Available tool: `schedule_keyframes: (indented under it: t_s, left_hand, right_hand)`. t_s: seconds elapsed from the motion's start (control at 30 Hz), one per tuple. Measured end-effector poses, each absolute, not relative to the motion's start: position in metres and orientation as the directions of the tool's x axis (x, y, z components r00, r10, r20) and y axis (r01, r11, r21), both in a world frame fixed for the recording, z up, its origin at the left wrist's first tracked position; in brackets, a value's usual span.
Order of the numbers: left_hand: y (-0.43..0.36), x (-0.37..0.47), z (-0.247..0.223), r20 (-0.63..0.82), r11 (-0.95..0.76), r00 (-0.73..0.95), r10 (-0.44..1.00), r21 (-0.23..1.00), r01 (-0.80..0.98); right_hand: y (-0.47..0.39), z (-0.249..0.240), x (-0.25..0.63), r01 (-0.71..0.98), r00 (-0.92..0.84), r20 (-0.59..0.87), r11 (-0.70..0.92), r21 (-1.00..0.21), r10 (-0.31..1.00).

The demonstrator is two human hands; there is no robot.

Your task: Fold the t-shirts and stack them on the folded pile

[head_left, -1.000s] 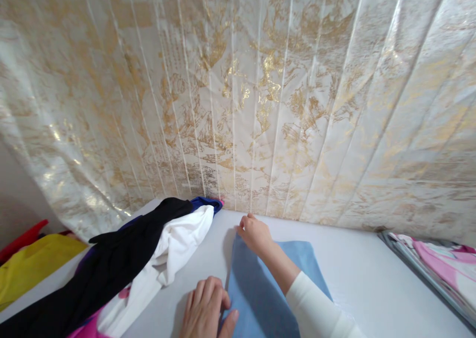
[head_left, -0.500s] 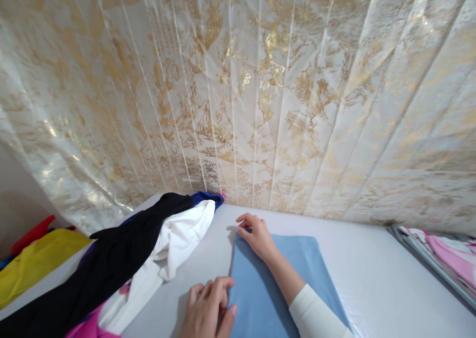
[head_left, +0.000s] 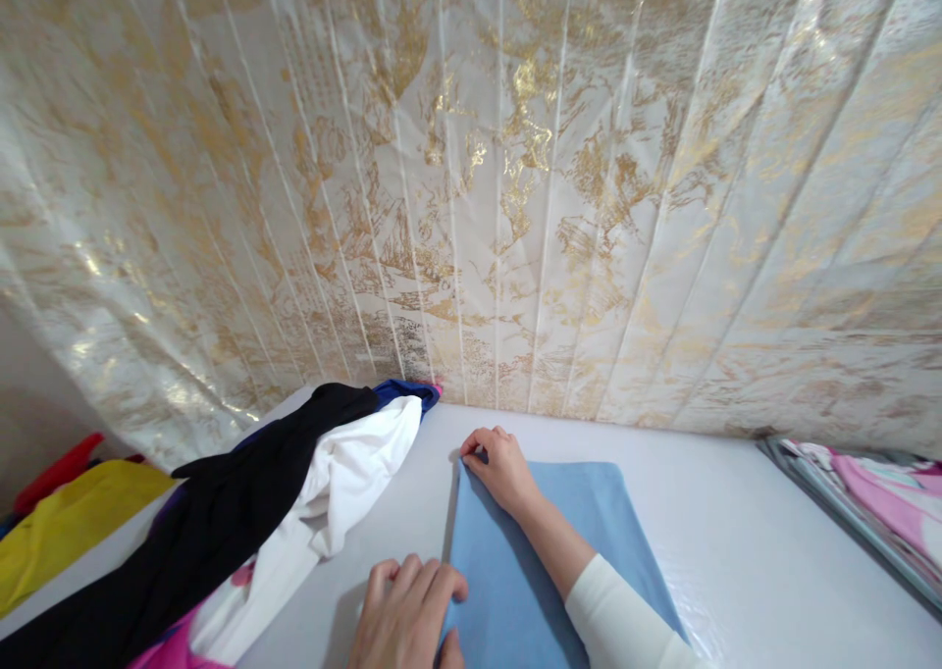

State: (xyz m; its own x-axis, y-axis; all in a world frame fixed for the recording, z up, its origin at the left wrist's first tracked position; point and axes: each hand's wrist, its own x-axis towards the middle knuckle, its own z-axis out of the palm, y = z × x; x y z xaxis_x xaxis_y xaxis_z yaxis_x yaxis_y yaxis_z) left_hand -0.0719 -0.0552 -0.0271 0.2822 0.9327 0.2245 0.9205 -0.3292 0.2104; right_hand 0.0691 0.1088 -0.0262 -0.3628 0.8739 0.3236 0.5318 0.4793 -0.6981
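Observation:
A light blue piece of folded cloth [head_left: 589,512] lies flat on the table; what kind of garment it is does not show. At its far left corner, my right hand [head_left: 497,463] pinches the fabric between thumb and fingertips, its forearm crossing over the cloth. Lower down the same left edge, my left hand [head_left: 408,605] has its fingers curled and its index finger and thumb closed on the border. The bottom of the cloth is out of view.
To the left a heap of clothes holds a black garment [head_left: 242,512] and a white one [head_left: 368,453]. Yellow cloth [head_left: 80,522] lies farther left. A stack of folded clothes [head_left: 875,502] sits at the right. Behind the table [head_left: 706,512] hangs a gold-patterned sheet [head_left: 515,208].
My right hand has closed its thumb and fingers on the far left corner. My left hand's index finger and thumb have drawn in at the cloth's left edge. The view has shifted slightly.

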Motion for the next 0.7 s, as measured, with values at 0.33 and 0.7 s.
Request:
schedule_keyframes:
  t_s: [0.33,0.7]
  left_hand:
    - [-0.007,-0.023,-0.02,0.172,-0.327,0.306,0.937,0.11,0.939]
    - [-0.002,-0.036,-0.053,0.313,-0.293,0.259,0.914,0.064,0.954]
  right_hand:
    - [0.08,0.0,0.107,0.473,-0.25,0.381,0.456,-0.754,0.89]
    - [-0.005,-0.049,0.19,0.918,-0.265,0.245,0.322,-0.232,0.932]
